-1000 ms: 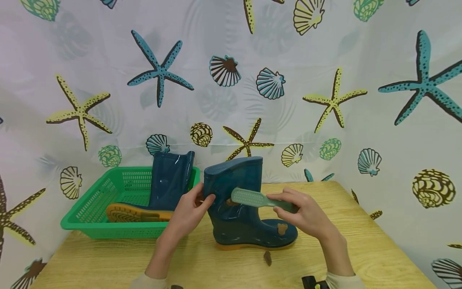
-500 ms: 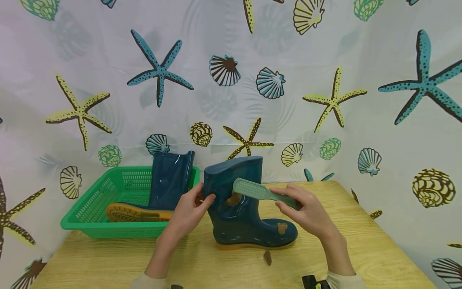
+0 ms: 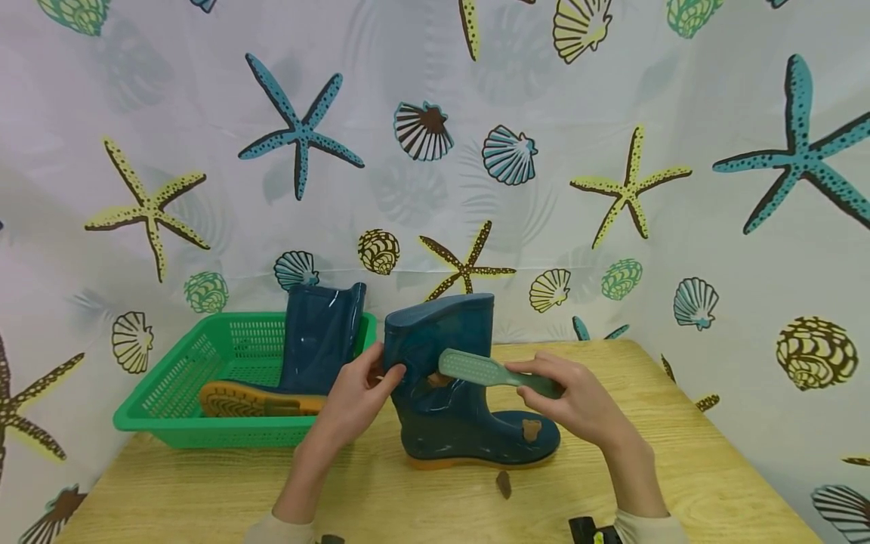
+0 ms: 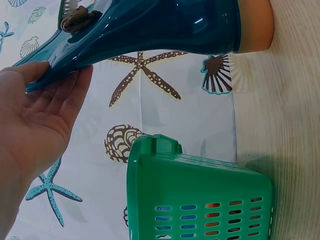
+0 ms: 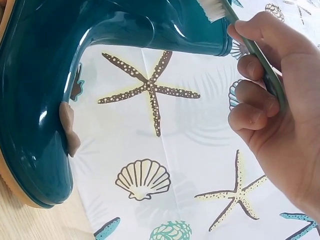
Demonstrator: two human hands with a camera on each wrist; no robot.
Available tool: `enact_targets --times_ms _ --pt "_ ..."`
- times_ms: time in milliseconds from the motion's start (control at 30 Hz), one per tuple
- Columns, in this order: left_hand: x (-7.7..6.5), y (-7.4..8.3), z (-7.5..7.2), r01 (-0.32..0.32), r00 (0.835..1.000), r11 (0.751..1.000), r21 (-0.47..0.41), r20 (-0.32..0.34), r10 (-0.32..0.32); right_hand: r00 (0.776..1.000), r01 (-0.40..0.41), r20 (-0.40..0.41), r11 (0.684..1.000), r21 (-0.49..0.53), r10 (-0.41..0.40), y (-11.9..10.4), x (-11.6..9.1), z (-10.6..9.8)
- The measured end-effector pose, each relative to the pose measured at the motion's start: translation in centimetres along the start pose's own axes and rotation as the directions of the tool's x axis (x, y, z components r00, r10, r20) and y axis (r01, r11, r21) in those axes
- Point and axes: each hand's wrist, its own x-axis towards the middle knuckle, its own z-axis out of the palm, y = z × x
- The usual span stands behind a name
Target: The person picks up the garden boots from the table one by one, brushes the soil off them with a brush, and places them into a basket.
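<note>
A dark blue rain boot (image 3: 442, 423) with a tan sole stands upright on the table, its toe to the right. My left hand (image 3: 359, 399) grips the left edge of its shaft, thumb on the near side and fingers behind. My right hand (image 3: 571, 397) holds a green scrub brush (image 3: 472, 368) by the handle; its white bristles (image 5: 212, 9) face the boot shaft. A brown mud-like clump (image 4: 79, 20) sticks to the shaft, partly hidden by the brush head in the head view. Another brown clump (image 3: 532, 431) sits on the toe, and a loose brown piece (image 3: 504, 484) lies on the table.
To the left stands a green plastic basket (image 3: 204, 437). A second blue boot (image 3: 319, 340) lies in it, sole (image 3: 238, 400) toward me. The wooden table (image 3: 652, 453) ends at a patterned curtain (image 3: 435, 204) behind and to the right.
The brush in my right hand has moved up from the clump on the shaft and back down over it. My left hand and the boot have stayed in place.
</note>
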Motion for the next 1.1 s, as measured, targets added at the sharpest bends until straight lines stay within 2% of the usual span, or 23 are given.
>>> enact_targets --times_ms 300,500,600,833,1100 --pt "0.0 0.0 0.1 0.013 1.0 1.0 0.011 -0.015 -0.013 1.0 -0.023 0.009 1.0 -0.002 0.023 0.0 -0.2 -0.3" --pt "-0.1 0.0 0.1 0.015 1.0 1.0 0.006 -0.019 -0.015 0.998 0.012 -0.064 0.999 0.031 -0.01 0.0 -0.2 -0.3" --pt "-0.1 0.0 0.1 0.011 1.0 1.0 0.004 -0.015 -0.011 0.995 0.036 -0.096 0.999 0.009 -0.035 -0.1 -0.1 -0.2" --pt "-0.2 0.0 -0.1 0.003 1.0 1.0 -0.004 -0.006 -0.003 0.998 0.018 -0.059 0.998 -0.064 -0.022 -0.2 0.4 0.6" --pt "-0.2 0.2 -0.1 -0.003 1.0 1.0 -0.014 -0.001 0.003 0.999 0.014 -0.028 0.999 -0.053 -0.016 0.1 0.2 0.6"
